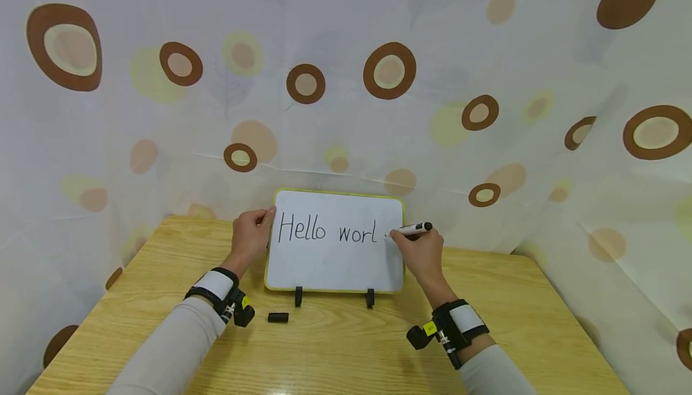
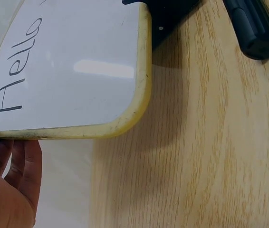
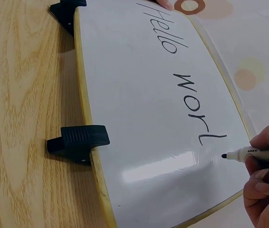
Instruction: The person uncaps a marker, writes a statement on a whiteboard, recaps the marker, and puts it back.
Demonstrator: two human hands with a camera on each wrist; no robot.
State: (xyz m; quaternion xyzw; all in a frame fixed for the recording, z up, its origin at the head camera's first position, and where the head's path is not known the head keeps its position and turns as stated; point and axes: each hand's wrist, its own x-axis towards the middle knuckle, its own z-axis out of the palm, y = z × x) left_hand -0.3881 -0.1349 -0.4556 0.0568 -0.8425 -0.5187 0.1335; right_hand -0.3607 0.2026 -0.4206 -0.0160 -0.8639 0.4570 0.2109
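Observation:
A small whiteboard (image 1: pixel 335 266) with a yellow rim leans upright on the table, bearing the handwritten black letters "Hello worl". At its left edge my left hand (image 1: pixel 251 236) grips the rim, thumb at the front and fingers behind, as the left wrist view (image 2: pixel 11 190) shows. My right hand (image 1: pixel 424 254) pinches a white marker (image 1: pixel 415 228) with a black end. In the right wrist view the marker's (image 3: pixel 248 154) black tip is at the board's surface, just past the letter "l"; whether it touches, I cannot tell.
Two black stand feet (image 1: pixel 298 296) hold the board's lower edge. A black marker cap (image 1: pixel 278 317) lies on the wooden table (image 1: pixel 335 353) in front of the board. Behind hangs a white sheet (image 1: pixel 346 23) with brown and yellow circles.

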